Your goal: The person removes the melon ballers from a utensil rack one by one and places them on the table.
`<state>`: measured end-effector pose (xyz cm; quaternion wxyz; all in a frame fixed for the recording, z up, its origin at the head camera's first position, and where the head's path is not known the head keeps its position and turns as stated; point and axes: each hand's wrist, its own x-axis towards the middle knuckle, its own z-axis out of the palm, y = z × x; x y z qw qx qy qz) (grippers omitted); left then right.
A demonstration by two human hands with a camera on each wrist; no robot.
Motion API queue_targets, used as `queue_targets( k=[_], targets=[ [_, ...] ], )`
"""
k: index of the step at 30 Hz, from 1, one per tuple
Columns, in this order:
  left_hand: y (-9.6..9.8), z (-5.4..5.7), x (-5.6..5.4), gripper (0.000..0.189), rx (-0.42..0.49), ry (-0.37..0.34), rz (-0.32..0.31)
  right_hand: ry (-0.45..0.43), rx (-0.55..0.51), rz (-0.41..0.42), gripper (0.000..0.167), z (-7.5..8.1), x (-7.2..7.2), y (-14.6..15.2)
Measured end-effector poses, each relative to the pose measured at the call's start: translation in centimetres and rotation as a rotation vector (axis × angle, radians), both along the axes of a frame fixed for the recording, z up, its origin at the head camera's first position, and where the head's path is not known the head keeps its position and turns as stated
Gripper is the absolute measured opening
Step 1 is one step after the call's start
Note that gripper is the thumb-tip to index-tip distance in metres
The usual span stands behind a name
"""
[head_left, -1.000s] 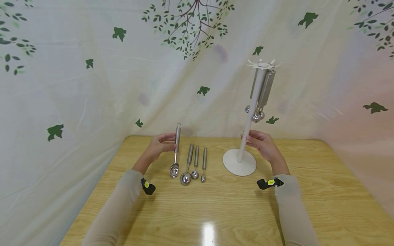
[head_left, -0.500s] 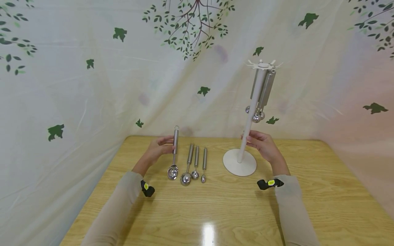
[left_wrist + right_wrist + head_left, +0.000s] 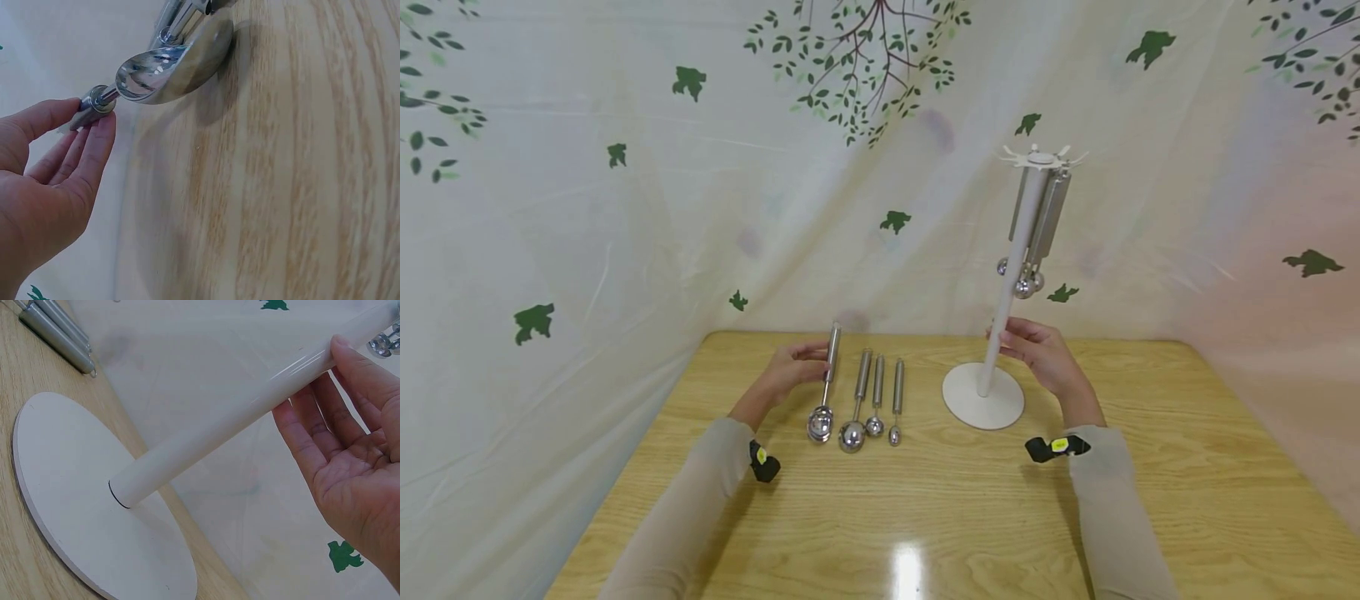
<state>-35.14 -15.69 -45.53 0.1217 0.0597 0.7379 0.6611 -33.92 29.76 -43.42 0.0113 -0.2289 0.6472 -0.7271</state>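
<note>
My left hand (image 3: 788, 372) pinches the steel handle of a scoop (image 3: 820, 423) between thumb and fingers. In the left wrist view the scoop's shiny oval bowl (image 3: 181, 69) is low over the table; whether it touches cannot be told. To its right lie a large round-bowled scoop (image 3: 853, 435), a smaller one (image 3: 876, 426) and a slim one with a tiny bowl (image 3: 895, 434). My right hand (image 3: 1040, 357) holds the white post of an upright stand (image 3: 991, 365), thumb on one side and fingers on the other. Several steel utensils (image 3: 1049, 218) hang from the stand's hooked top.
The stand's round white base (image 3: 69, 487) rests on the wooden table (image 3: 1000, 517). A pale cloth (image 3: 820, 242) printed with leaves and birds hangs just behind the table's back edge.
My left hand has lowered the scoop towards the table, its handle top sinking and its bowl coming slightly nearer to me. The right hand and the stand stay put.
</note>
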Motion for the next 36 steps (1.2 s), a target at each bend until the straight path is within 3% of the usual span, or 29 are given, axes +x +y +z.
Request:
queue_targets(
  k=[6, 12, 22, 36],
  targets=[
    [0.3, -0.2, -0.1, 0.053, -0.019, -0.064, 0.031, 0.011, -0.011, 0.006, 0.029, 0.1, 0.1, -0.2],
    [0.2, -0.6, -0.2, 0.053, -0.043, -0.063, 0.017, 0.005, -0.006, 0.0, 0.028, 0.2, 0.3, -0.3],
    [0.6, -1.1, -0.4, 0.052, -0.031, -0.077, 0.046, 0.008, -0.015, 0.003, 0.028, 0.2, 0.3, -0.2],
    [1.1, -1.5, -0.3, 0.051, -0.03, -0.148, 0.032, -0.008, -0.001, -0.007, 0.027, 0.3, 0.3, -0.2]
  ],
)
